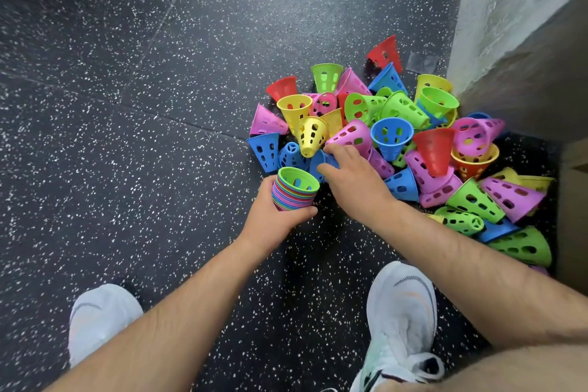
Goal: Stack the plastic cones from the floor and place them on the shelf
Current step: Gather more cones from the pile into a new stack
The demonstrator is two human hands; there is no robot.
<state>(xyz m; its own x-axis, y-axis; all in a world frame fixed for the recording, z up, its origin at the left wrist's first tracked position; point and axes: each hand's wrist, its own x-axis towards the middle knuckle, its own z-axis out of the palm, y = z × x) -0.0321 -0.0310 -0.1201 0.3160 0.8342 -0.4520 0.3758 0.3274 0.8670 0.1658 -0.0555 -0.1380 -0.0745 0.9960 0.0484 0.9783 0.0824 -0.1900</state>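
Cone stack [295, 191] in hand, just left of the loose pile [413, 149] on speckled floor [127, 105].
Left hand [273, 216] wraps the nested stack, green on top; right hand [350, 181] pinches a blue cone [315, 160] at pile's near-left edge.

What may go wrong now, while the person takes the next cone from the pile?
First, the right hand pinches a blue cone that seems to lie partly under a yellow cone and a pink cone; pulling it out may send those rolling. Second, the left hand holds the stack near its bottom, so it might tip.
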